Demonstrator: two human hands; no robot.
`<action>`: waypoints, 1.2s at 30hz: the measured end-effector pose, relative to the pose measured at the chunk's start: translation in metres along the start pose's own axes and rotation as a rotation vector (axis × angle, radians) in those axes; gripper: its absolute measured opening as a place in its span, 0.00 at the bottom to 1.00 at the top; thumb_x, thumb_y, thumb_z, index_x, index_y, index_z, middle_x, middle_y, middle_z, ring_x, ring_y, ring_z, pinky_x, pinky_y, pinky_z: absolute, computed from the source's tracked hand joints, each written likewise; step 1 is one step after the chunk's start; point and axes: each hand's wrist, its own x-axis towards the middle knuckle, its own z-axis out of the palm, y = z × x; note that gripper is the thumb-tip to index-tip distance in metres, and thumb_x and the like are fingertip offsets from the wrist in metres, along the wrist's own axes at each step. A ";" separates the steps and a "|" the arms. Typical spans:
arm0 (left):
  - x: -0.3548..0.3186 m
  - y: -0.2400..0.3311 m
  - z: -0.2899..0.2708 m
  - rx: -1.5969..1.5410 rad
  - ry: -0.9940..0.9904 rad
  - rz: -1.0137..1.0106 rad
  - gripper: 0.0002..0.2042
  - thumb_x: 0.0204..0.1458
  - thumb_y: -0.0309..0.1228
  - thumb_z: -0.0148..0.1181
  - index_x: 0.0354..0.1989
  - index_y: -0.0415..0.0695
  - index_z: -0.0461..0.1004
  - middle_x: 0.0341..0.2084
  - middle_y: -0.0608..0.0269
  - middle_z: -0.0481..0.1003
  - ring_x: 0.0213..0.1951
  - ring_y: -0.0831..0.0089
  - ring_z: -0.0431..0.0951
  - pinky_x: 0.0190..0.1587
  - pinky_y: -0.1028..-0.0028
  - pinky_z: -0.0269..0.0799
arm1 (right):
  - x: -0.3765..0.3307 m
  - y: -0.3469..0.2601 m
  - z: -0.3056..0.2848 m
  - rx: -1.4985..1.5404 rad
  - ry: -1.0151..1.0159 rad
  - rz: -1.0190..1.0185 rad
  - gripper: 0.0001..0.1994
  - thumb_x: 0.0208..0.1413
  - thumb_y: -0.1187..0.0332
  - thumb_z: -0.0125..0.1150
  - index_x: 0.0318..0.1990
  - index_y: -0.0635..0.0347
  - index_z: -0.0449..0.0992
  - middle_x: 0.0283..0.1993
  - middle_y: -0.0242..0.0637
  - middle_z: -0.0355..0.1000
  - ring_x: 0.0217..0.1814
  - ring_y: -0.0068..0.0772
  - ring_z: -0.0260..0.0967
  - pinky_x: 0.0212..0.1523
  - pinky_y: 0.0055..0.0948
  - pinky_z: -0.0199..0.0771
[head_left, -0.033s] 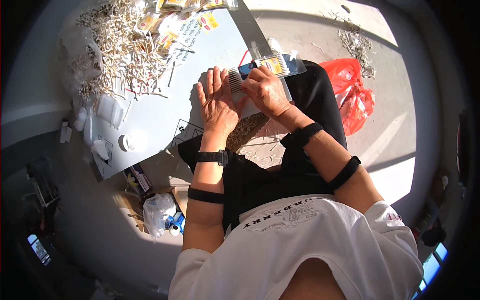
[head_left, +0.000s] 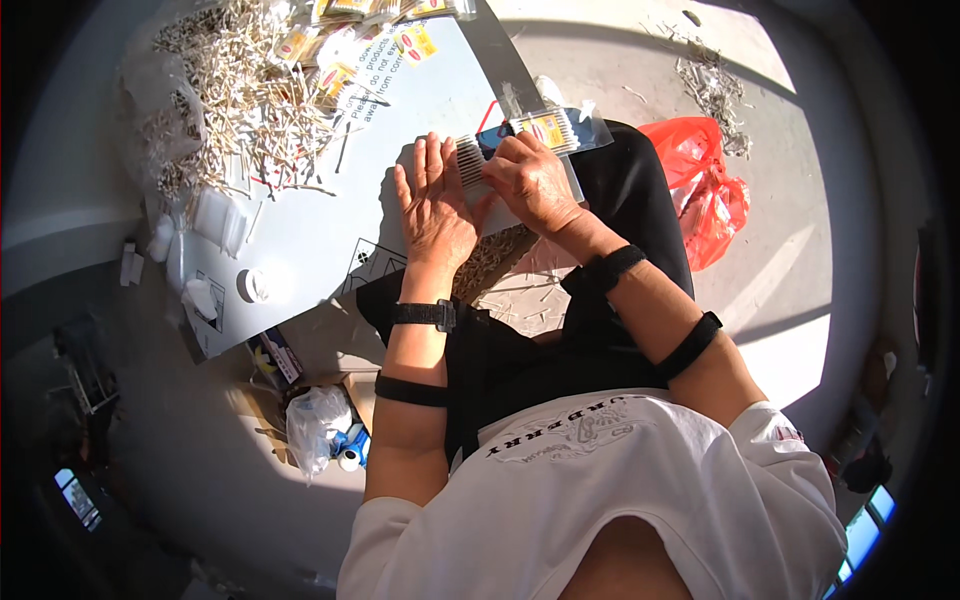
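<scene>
My left hand [head_left: 437, 205] lies flat on the grey-white board [head_left: 310, 235], fingers stretched out. Its index finger is beside a neat row of cotton swabs [head_left: 468, 162]. My right hand [head_left: 535, 183] is closed, its fingers curled at the right end of that row; whatever is between the fingertips is hidden. Just beyond the right knuckles lies a clear packet [head_left: 548, 129] with a yellow label, swab tips showing along its edge. A dark blue strip [head_left: 492, 138] shows between the row and the right hand.
Loose cotton swabs [head_left: 235, 95] are heaped at the board's far left, with yellow-labelled packets [head_left: 415, 43] beside them. A round white lid [head_left: 254, 286] sits near the board's front-left edge. A red plastic bag [head_left: 700, 190] stands on the floor at right; a cardboard box [head_left: 262, 425] is below left.
</scene>
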 end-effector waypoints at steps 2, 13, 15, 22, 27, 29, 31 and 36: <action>0.000 0.000 0.000 0.004 -0.003 -0.004 0.41 0.55 0.56 0.51 0.69 0.40 0.49 0.70 0.49 0.47 0.72 0.57 0.42 0.70 0.48 0.33 | 0.000 0.000 0.000 0.010 0.017 -0.012 0.05 0.42 0.72 0.65 0.30 0.55 0.78 0.31 0.32 0.68 0.38 0.39 0.66 0.38 0.36 0.71; -0.002 -0.001 0.001 0.004 -0.009 0.002 0.41 0.56 0.57 0.50 0.69 0.40 0.48 0.70 0.50 0.46 0.72 0.57 0.41 0.70 0.49 0.32 | 0.004 -0.003 -0.002 0.032 0.026 0.041 0.05 0.44 0.72 0.64 0.31 0.55 0.80 0.31 0.33 0.69 0.38 0.40 0.67 0.39 0.34 0.71; -0.001 0.000 0.001 0.021 -0.011 -0.001 0.41 0.56 0.57 0.50 0.69 0.40 0.48 0.70 0.50 0.46 0.72 0.58 0.41 0.70 0.49 0.32 | 0.006 -0.002 -0.002 0.032 0.034 0.038 0.05 0.44 0.72 0.64 0.31 0.55 0.80 0.31 0.33 0.69 0.38 0.39 0.67 0.39 0.34 0.71; -0.001 -0.001 0.004 0.038 0.020 0.006 0.41 0.56 0.57 0.50 0.69 0.40 0.48 0.70 0.51 0.47 0.72 0.59 0.41 0.70 0.49 0.32 | 0.004 0.001 0.003 -0.004 -0.013 0.016 0.04 0.44 0.71 0.62 0.29 0.55 0.79 0.31 0.33 0.69 0.39 0.39 0.67 0.39 0.35 0.71; -0.001 -0.001 0.003 0.051 0.007 -0.002 0.41 0.56 0.57 0.49 0.69 0.40 0.49 0.70 0.51 0.47 0.72 0.59 0.42 0.70 0.49 0.33 | 0.005 -0.001 0.002 0.003 -0.055 0.037 0.05 0.44 0.73 0.64 0.31 0.55 0.81 0.31 0.34 0.69 0.39 0.40 0.68 0.39 0.34 0.71; -0.001 -0.001 0.002 0.045 -0.002 -0.004 0.41 0.56 0.58 0.49 0.69 0.40 0.48 0.70 0.51 0.47 0.72 0.59 0.42 0.70 0.49 0.33 | 0.006 -0.002 0.001 0.029 0.006 0.060 0.05 0.44 0.73 0.64 0.31 0.55 0.81 0.31 0.34 0.70 0.38 0.40 0.68 0.39 0.35 0.71; -0.001 -0.001 0.002 0.039 -0.011 -0.006 0.41 0.56 0.58 0.49 0.69 0.40 0.48 0.70 0.51 0.47 0.72 0.59 0.42 0.70 0.49 0.33 | 0.008 -0.002 0.002 0.021 0.033 0.064 0.05 0.44 0.72 0.63 0.30 0.54 0.81 0.31 0.34 0.70 0.39 0.40 0.68 0.40 0.35 0.72; 0.000 -0.001 0.002 0.050 -0.011 -0.003 0.42 0.56 0.59 0.49 0.70 0.40 0.47 0.70 0.50 0.47 0.72 0.59 0.41 0.70 0.48 0.33 | 0.011 0.001 0.003 0.016 0.055 0.061 0.07 0.44 0.73 0.65 0.33 0.54 0.82 0.31 0.33 0.69 0.38 0.39 0.67 0.39 0.35 0.71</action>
